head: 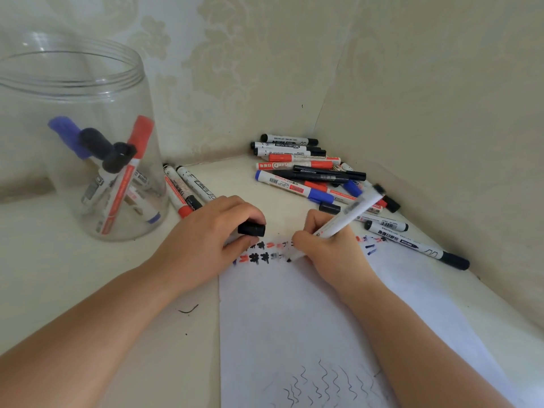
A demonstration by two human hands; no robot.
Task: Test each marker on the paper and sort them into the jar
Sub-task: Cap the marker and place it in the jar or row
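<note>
My paper (294,319) lies on the table (59,260), its far edge near the corner where two walls (412,83) meet. On the left of the paper the table is bare. My right hand (326,248) is curled round a white marker (344,216) – its tip touches the paper's far edge, among red, black and blue marks. My left hand (212,240) rests on the paper's far left corner and pinches a black cap (251,229). The jar (88,142) stands at the table's far left with about five markers inside. A pile (309,172) fills the corner – too jumbled to count. Two markers (188,189) lie beside the jar.
</note>
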